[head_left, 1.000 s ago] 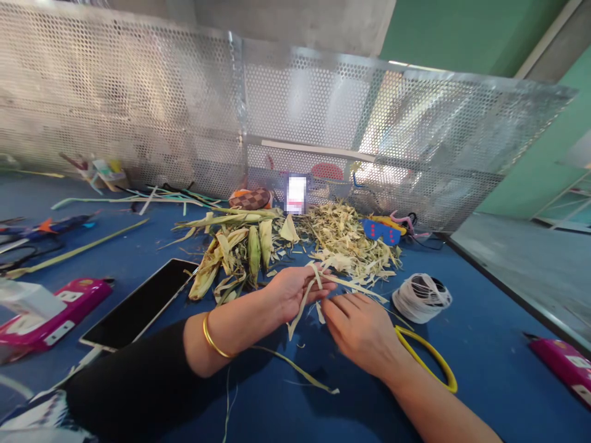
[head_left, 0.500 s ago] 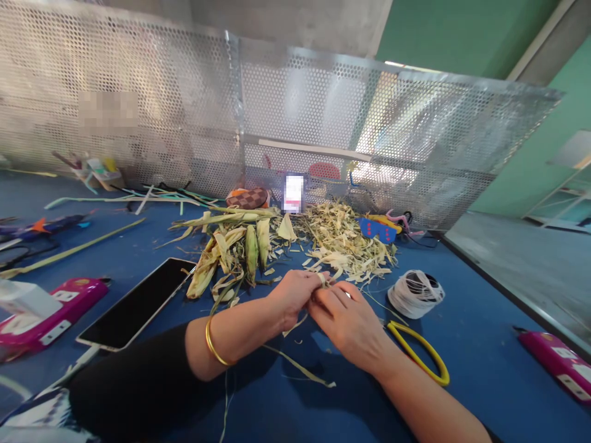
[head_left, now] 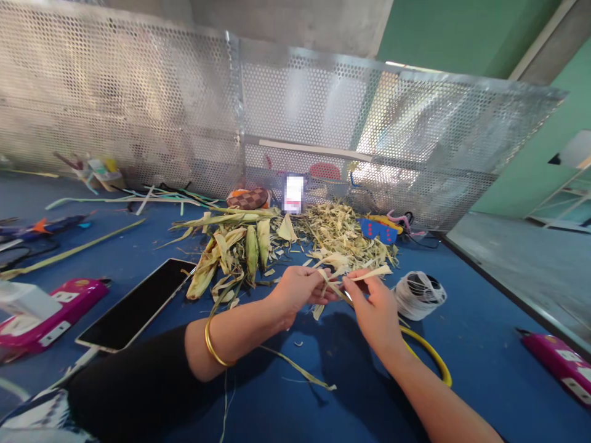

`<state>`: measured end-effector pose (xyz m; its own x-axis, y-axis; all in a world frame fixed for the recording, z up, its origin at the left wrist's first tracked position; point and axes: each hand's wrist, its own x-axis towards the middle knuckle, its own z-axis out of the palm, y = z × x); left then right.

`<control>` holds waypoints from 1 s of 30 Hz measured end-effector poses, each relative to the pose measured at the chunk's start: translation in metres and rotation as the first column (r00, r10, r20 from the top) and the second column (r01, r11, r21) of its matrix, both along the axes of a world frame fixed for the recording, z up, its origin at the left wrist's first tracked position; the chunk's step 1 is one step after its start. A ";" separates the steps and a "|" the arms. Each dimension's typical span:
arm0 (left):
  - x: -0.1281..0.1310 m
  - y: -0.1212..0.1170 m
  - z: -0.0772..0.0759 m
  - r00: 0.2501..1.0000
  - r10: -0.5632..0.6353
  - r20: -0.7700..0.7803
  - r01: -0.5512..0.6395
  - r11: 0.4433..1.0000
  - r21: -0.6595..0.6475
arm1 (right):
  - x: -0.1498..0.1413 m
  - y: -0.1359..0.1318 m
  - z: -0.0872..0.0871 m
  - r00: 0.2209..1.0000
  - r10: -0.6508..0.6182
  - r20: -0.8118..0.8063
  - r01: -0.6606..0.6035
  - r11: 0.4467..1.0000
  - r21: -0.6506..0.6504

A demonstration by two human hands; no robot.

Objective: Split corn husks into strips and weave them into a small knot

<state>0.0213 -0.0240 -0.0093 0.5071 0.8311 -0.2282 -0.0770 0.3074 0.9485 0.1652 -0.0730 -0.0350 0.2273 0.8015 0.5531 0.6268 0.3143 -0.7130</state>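
Note:
Over the middle of the blue table, my left hand [head_left: 302, 289] pinches pale corn husk strips, fingers closed around them. My right hand [head_left: 376, 307] grips another stretch of the same corn husk strip [head_left: 373, 274], whose loose end points right past the fingers. Between the two hands the strips cross or loop, though the fingers partly hide how. A short husk end hangs below my left fingers. Just beyond lie a bunch of corn husks [head_left: 231, 252] and a heap of husk shreds [head_left: 346, 237]. A spool of white string [head_left: 420, 295] stands right of my right hand.
Yellow handles [head_left: 434, 354] lie partly behind my right wrist. A black-screened phone [head_left: 138, 304] and a magenta power strip [head_left: 74, 307] are at left, with another power strip [head_left: 556, 363] at far right. A perforated metal screen [head_left: 295, 111] borders the table's back.
My right hand has moved right, away from my left, drawing out the husk strip that was mostly hidden between the fingers. The left hand has barely moved.

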 end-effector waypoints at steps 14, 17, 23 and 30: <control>-0.004 -0.001 0.001 0.998 -0.003 0.064 0.006 0.999 -0.046 | -0.012 0.001 0.008 0.709 -0.044 -0.704 -0.268 0.906 -0.327; -0.005 -0.001 0.004 0.995 -0.021 0.093 0.025 0.999 -0.044 | -0.012 0.002 0.010 0.705 -0.061 -0.706 -0.253 0.909 -0.330; -0.002 0.000 -0.005 0.999 0.016 0.030 -0.016 1.000 0.022 | -0.014 0.002 0.009 0.732 -0.045 -0.680 -0.266 0.900 -0.346; -0.002 0.008 -0.004 0.977 0.204 0.060 -0.202 0.979 -0.031 | -0.005 0.002 -0.001 0.948 0.086 -0.307 -0.215 0.884 -0.414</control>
<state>0.0188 -0.0161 -0.0137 0.3425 0.9126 -0.2235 -0.1989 0.3029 0.9320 0.1605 -0.0706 -0.0358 0.1737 0.9822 0.0719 0.3586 0.0049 -0.9335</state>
